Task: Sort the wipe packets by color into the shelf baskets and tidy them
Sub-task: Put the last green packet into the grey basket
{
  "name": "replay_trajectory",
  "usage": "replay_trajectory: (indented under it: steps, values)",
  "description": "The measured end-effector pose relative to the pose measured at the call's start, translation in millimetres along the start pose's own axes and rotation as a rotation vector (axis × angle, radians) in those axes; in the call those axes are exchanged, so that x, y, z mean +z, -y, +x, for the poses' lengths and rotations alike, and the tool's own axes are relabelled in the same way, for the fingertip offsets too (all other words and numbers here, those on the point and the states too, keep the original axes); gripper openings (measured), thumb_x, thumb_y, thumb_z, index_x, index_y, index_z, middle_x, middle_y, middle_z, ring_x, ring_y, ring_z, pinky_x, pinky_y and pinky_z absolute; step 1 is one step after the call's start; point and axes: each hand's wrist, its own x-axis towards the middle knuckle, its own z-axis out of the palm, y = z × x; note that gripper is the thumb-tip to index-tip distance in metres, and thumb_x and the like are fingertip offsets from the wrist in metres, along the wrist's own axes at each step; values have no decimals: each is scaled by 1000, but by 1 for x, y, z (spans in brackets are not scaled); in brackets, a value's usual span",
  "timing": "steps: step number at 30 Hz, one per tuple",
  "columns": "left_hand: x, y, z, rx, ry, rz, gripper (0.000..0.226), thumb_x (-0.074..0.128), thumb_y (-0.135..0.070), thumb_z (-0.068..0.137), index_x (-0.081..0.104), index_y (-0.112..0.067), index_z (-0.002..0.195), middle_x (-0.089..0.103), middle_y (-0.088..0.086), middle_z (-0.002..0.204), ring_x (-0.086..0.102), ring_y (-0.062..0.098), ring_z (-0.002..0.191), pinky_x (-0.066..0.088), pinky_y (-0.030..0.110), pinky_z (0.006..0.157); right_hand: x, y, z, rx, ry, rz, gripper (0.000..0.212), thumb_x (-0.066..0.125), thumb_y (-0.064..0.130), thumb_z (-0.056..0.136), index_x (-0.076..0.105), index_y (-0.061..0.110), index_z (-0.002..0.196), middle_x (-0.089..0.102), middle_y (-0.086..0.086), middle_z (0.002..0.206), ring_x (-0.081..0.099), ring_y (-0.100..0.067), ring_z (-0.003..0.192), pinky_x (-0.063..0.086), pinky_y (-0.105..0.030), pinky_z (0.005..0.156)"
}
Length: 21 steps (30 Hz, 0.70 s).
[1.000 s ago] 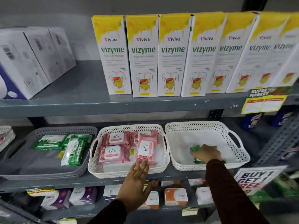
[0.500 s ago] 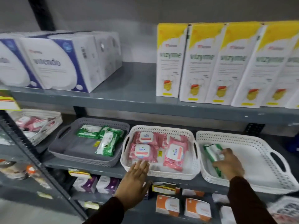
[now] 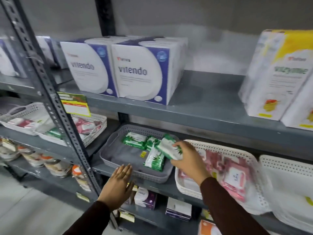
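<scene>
The right hand (image 3: pixel 189 160) pinches a green and white wipe packet (image 3: pixel 169 147) with its fingers curled around it. It holds the packet over the right side of the grey plastic basket (image 3: pixel 118 158) on the middle shelf. More green wipe packets (image 3: pixel 135 139) lie in the far part of that basket, and one (image 3: pixel 155 158) leans near the held packet. The left hand (image 3: pixel 118 185) is spread flat with fingers straight, at the near rim of the grey basket. Just to the right sits a white plastic basket (image 3: pixel 220 147) with pink wipe packets (image 3: pixel 233 173) inside. White and blue boxes (image 3: pixel 135 70) stand on the grey metal shelf (image 3: pixel 203 102) above.
</scene>
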Motion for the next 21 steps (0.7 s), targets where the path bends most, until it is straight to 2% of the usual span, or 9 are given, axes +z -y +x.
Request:
replay_trajectory:
  steps: [2, 5, 8, 9, 11, 13, 15, 18, 21]
  values:
    - [-5, 15, -3, -7, 21, -25, 74, 10, -54, 99, 55, -5, 133, 57, 10, 135, 52, 28, 125, 16, 28, 109, 32, 28, 23, -65, 131, -72, 56, 76, 26, 64, 56, 27, 116, 60, -1, 126, 57, -23, 114, 50, -38, 88]
    - [-8, 30, -6, -2, 24, -66, 63, 20, -49, 100, 59, -8, 129, 60, 8, 131, 56, 27, 121, 9, 26, 111, 75, 61, 57, -182, 316, -157, 53, 76, 17, 66, 55, 25, 114, 55, 0, 128, 53, -24, 117, 49, -39, 88]
    - [-9, 34, -3, 45, 12, -49, 54, 36, -45, 93, 63, -11, 126, 62, 4, 129, 57, 23, 120, 20, 31, 111, 114, 76, 88, -315, 375, -287, 50, 68, 0, 71, 57, 19, 116, 48, -2, 138, 45, -25, 130, 44, -39, 99]
    - [-11, 35, -1, 62, 8, -47, 53, 37, -45, 93, 64, -12, 125, 63, 2, 128, 57, 21, 120, 24, 33, 112, 126, 78, 95, -341, 385, -368, 51, 65, -3, 75, 57, 17, 121, 43, -5, 145, 38, -28, 138, 39, -40, 107]
    - [-14, 41, 2, 85, -20, -56, 50, 39, -45, 93, 65, -16, 122, 66, -2, 124, 57, 18, 117, 30, 34, 110, 147, 78, 101, -290, 434, -522, 51, 60, 1, 84, 54, 18, 132, 22, -8, 161, 12, -31, 150, 14, -51, 121]
    - [-17, 47, 4, 99, -49, -75, 46, 41, -43, 92, 68, -17, 118, 68, -3, 118, 59, 16, 112, 32, 34, 109, 160, 74, 99, -203, 456, -551, 52, 59, 12, 90, 49, 26, 139, 5, -8, 165, -5, -33, 152, -7, -59, 118]
    - [-17, 51, 8, 119, -71, -90, 41, 43, -41, 92, 70, -18, 112, 71, -3, 110, 62, 16, 104, 37, 37, 107, 161, 72, 89, -170, 441, -501, 55, 59, 23, 92, 44, 30, 144, 0, -8, 166, -10, -33, 151, -12, -61, 117]
    - [-20, 50, 23, 110, -59, -124, 41, 35, -41, 94, 72, -23, 93, 73, -6, 92, 65, 14, 86, 41, 40, 104, 141, 63, 63, -89, 322, -357, 53, 57, 32, 94, 43, 30, 145, 7, -6, 165, -5, -30, 152, -5, -60, 119]
    - [-23, 37, 41, 100, -34, -142, 39, 39, -36, 97, 60, -22, 67, 68, 0, 68, 63, 18, 68, 42, 37, 102, 106, 37, 27, 18, 70, -202, 41, 61, 27, 90, 58, 27, 131, 37, -4, 157, 26, -26, 148, 23, -53, 119]
